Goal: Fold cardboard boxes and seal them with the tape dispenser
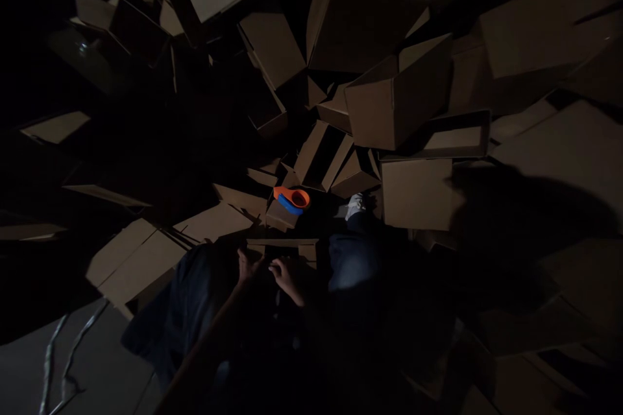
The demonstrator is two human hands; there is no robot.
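Note:
Between my knees is a small cardboard box point(282, 243), its upper edge and flaps lit and its lower part lost in shadow. My left hand point(248, 266) is at the box's left side, fingers bent round the cardboard edge and thumb pointing right. Close beside it, my right hand point(286, 277) has its fingers curled together in front of the box. Whatever those fingers may pinch is too dark to make out. Just beyond the box, an orange and blue ring-shaped object point(292, 200), like a tape dispenser, lies on another small carton point(282, 215).
Cardboard boxes point(418, 191), many with flaps up, are heaped ahead and on both sides. A flattened-looking box point(141, 253) lies by my left knee. My shoe point(356, 205) shows ahead on the right. Shiny crumpled strips point(61, 363) lie on the floor at lower left.

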